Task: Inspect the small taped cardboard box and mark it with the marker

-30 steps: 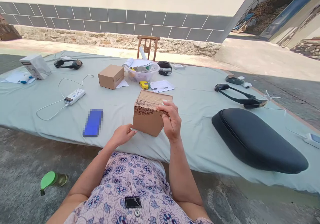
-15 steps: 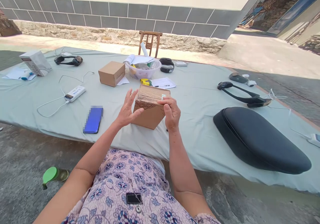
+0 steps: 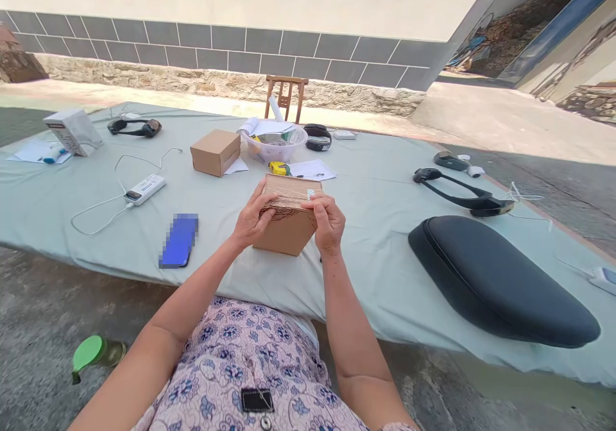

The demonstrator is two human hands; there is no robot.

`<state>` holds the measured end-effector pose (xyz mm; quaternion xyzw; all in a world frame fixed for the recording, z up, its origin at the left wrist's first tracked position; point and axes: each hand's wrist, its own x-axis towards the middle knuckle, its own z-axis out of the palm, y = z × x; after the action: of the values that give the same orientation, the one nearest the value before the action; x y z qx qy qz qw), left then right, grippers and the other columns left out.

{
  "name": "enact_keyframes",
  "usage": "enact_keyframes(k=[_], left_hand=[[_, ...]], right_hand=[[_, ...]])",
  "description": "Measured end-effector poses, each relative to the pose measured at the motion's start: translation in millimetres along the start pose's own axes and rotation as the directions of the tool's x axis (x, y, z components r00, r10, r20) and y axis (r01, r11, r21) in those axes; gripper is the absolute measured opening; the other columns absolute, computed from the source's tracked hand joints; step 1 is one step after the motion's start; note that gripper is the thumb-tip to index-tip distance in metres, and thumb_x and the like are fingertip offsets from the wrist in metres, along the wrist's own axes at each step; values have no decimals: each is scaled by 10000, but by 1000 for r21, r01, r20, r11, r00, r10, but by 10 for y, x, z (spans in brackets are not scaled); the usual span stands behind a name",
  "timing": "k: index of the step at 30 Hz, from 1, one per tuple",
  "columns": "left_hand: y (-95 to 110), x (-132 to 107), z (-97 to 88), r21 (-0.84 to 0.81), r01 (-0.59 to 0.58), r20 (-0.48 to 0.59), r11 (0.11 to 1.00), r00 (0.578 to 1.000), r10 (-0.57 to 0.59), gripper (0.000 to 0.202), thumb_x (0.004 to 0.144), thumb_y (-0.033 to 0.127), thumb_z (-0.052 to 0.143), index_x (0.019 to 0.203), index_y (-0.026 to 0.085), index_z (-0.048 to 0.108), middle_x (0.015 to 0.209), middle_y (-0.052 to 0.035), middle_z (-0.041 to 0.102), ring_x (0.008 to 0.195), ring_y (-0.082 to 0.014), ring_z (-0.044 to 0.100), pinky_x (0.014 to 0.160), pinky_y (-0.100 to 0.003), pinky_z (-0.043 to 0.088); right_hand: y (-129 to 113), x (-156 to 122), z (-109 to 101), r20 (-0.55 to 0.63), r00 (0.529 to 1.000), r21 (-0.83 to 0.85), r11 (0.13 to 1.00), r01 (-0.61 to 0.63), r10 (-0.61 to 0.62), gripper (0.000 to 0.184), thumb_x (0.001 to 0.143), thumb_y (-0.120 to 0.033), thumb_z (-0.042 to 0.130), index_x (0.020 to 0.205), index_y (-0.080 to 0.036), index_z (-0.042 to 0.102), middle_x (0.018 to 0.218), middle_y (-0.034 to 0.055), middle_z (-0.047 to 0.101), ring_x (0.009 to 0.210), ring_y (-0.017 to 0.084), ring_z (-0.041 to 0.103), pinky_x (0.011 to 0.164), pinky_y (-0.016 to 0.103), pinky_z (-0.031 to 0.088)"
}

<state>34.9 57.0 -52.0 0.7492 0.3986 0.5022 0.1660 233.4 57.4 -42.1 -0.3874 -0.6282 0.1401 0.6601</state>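
A brown cardboard box (image 3: pixel 285 233) stands tilted on the cloth in front of me, with dark scribble-like lines along its upper front edge and a small printed label near the top right. My left hand (image 3: pixel 250 219) grips its upper left edge, fingers over the top and thumb at the front. At the upper right corner my right hand (image 3: pixel 329 223) pinches the edge between thumb and bent fingers. Just behind the box lie a yellow tape measure (image 3: pixel 279 169) and a white paper sheet (image 3: pixel 315 169).
A second cardboard box (image 3: pixel 215 152) and a plastic basket (image 3: pixel 274 145) stand farther back. Left are a blue-screened phone (image 3: pixel 179 242) and a white power bank (image 3: pixel 145 189). A black padded cushion (image 3: pixel 500 280) and a black headset (image 3: pixel 462 190) lie right. A green-lidded bottle (image 3: pixel 96 352) is below the table.
My left hand, spread beside the box before, has closed onto its upper left edge. My right hand keeps its hold at the right corner. The view has tipped slightly upward.
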Motion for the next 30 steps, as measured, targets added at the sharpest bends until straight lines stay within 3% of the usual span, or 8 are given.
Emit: enact_keyframes(k=[7,12,13,15,18,20,25,30], left_hand=[[82,-31,143,39,13,-86,999,996,-9,325,1001,266,394,1220,210,628,1633,-118,333,1492,-236,372,1169,-419,414],[133,-71,236,124,62,-113,990,992,-48,329,987,242,421,1259,233,605,1632,-96,338,1472,-246,402,1065,-395,512],[134,-70,224,140,71,-100,988,993,-57,327,982,240,434,1262,240,604,1629,-93,345,1463,-250,415,1039,-390,528],[123,-58,173,167,72,-74,983,995,-61,326,967,241,467,1265,246,601,1617,-95,362,1444,-257,435,1030,-387,529],[80,-21,68,212,39,-30,976,999,-34,362,921,262,556,1282,247,580,1590,-105,396,1418,-273,459,1090,-414,478],[46,0,10,241,5,4,971,1000,-6,429,869,298,637,1288,239,565,1571,-123,411,1384,-296,486,1092,-439,468],[-8,7,-29,204,-44,23,978,999,40,497,839,345,684,1298,235,528,1545,-135,407,1415,-291,435,1079,-417,480],[-25,-10,8,178,-15,22,984,1000,11,487,853,330,677,1304,256,508,1564,-122,375,1440,-292,396,1134,-447,438]], right_hand=[[27,90,-31,-6,1000,39,999,-27,27,361,927,-465,521,724,-226,701,834,50,697,1008,239,658,995,427,492],[363,146,-267,-50,989,177,975,-130,141,389,958,-471,389,1053,-231,680,1144,75,708,1208,246,622,1028,458,482],[492,117,-356,-85,976,129,974,-187,198,389,954,-449,377,1108,-239,666,1188,74,693,1219,242,611,1015,456,489],[765,-14,-552,-95,955,-161,942,-294,282,353,888,-371,453,1112,-234,687,1181,82,687,1168,250,610,1003,459,482],[1078,-359,-817,68,947,-602,770,-213,315,359,821,-302,455,991,-218,760,1045,107,685,999,258,608,915,440,492],[1157,-610,-934,116,938,-636,750,-182,326,345,797,-292,462,913,-208,776,959,101,683,906,247,593,835,397,499],[1035,-980,-1028,218,925,-703,708,-71,310,379,842,-292,415,990,-192,749,934,104,682,874,236,581,795,359,470],[762,-1061,-912,14,973,-608,775,-174,230,279,879,-417,489,998,-193,605,935,88,677,898,252,634,808,409,510]])
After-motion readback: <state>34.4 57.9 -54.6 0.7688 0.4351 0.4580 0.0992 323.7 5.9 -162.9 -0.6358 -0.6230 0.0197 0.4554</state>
